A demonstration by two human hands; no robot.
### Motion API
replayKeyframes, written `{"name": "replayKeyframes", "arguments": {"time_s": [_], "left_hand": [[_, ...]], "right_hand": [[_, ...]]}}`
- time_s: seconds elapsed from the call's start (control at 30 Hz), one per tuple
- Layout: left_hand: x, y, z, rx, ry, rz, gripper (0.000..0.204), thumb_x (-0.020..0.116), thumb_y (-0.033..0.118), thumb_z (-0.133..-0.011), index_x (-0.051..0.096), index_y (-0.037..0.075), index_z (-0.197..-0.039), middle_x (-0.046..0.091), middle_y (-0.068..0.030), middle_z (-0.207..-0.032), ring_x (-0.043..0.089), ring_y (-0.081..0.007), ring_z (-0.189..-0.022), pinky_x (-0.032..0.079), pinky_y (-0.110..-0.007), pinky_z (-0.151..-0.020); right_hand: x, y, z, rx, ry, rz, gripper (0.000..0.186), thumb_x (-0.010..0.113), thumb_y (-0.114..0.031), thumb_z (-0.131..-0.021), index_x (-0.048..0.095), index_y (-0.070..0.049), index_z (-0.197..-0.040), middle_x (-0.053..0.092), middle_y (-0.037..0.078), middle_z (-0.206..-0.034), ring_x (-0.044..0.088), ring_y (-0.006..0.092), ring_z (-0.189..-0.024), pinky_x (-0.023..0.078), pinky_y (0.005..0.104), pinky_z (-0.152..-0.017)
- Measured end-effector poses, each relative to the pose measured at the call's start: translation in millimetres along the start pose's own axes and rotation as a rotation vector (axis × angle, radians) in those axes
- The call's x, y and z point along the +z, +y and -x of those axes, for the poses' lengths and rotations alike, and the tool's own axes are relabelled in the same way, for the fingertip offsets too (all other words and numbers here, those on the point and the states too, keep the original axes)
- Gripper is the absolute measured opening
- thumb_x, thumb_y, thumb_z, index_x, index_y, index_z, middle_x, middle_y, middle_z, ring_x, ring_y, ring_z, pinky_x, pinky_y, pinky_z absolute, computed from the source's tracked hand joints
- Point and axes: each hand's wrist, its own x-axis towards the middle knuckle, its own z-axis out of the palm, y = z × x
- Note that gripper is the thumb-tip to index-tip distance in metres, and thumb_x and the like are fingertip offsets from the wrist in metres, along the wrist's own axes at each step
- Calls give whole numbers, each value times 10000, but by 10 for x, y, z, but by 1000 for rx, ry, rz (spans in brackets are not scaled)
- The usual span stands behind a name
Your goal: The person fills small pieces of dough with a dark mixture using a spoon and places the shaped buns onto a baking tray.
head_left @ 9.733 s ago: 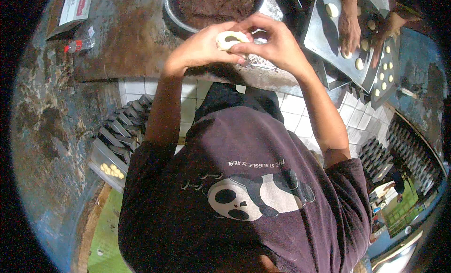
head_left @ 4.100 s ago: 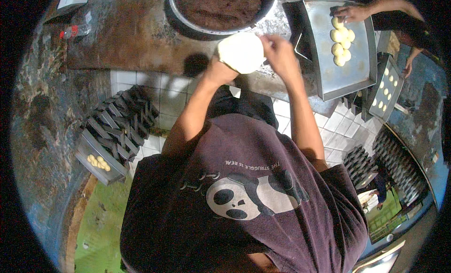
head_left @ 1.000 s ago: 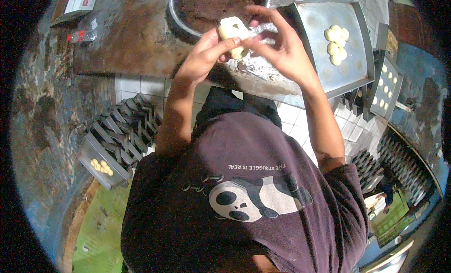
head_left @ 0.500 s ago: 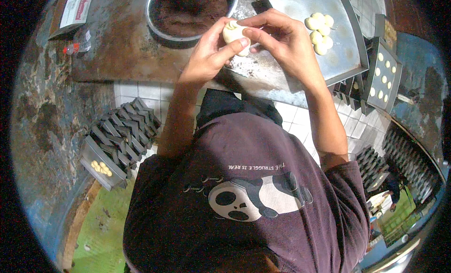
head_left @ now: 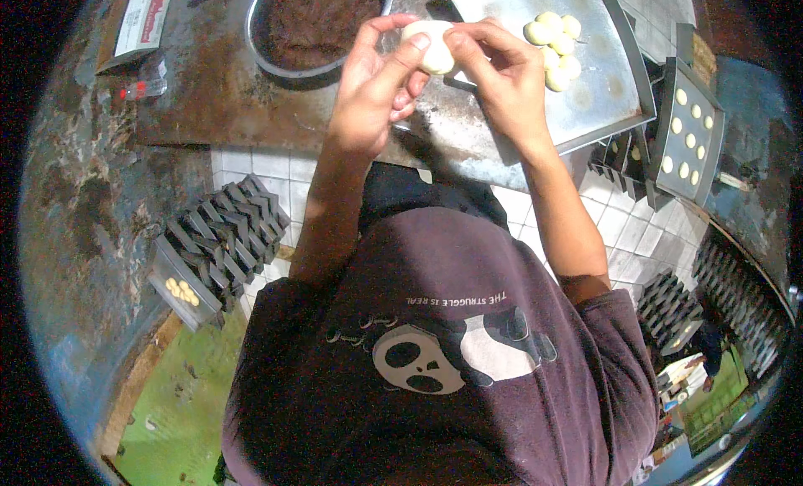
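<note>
Between both hands, above the table's near edge, is a pale piece of dough (head_left: 437, 44). My left hand (head_left: 372, 89) cups it from the left, its thumb pressed on the dough's near face. From the right my right hand (head_left: 506, 76) pinches the dough's edge between thumb and fingers. Behind the left hand stands a round metal basin (head_left: 253, 47) holding a dark brown filling (head_left: 318, 22). On a metal baking tray (head_left: 606, 109) beyond the right hand, several pale dough balls (head_left: 556, 43) sit clustered together.
At far left lie a cardboard box (head_left: 138, 26) and a clear plastic bottle (head_left: 146, 89) with a red cap. A rack tray (head_left: 687, 139) of spaced dough pieces stands at right. Stacked trays (head_left: 222, 235) rise at lower left. A worn tabletop (head_left: 217, 109) lies under the basin.
The dough has turned from a gathered, pleated top to a smoother, rounder face. Both hands have shifted their grip around it. The view has moved slightly, so the basin and tray appear further left.
</note>
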Motion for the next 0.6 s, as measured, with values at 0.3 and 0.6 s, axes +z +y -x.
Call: {"name": "replayKeyframes", "arguments": {"time_s": [0.3, 0.6], "left_hand": [[540, 70, -291, 435, -41, -329, 255, 753, 75, -831, 637, 16, -1050, 713, -76, -962, 673, -127, -917, 542, -296, -841], [1037, -111, -380, 515, -203, -190, 553, 710, -14, -829, 394, 22, -1281, 734, -135, -941, 720, -199, -962, 496, -441, -1053]], "right_hand": [[161, 144, 362, 197, -67, -1071, 404, 662, -39, -979, 513, -101, -1349, 661, 122, -1230, 720, 220, -983, 653, 299, -632], [-301, 232, 312, -93, 156, -500, 201, 700, -35, -912, 713, 20, -1105, 710, 34, -957, 647, 79, -795, 520, 233, -640]]}}
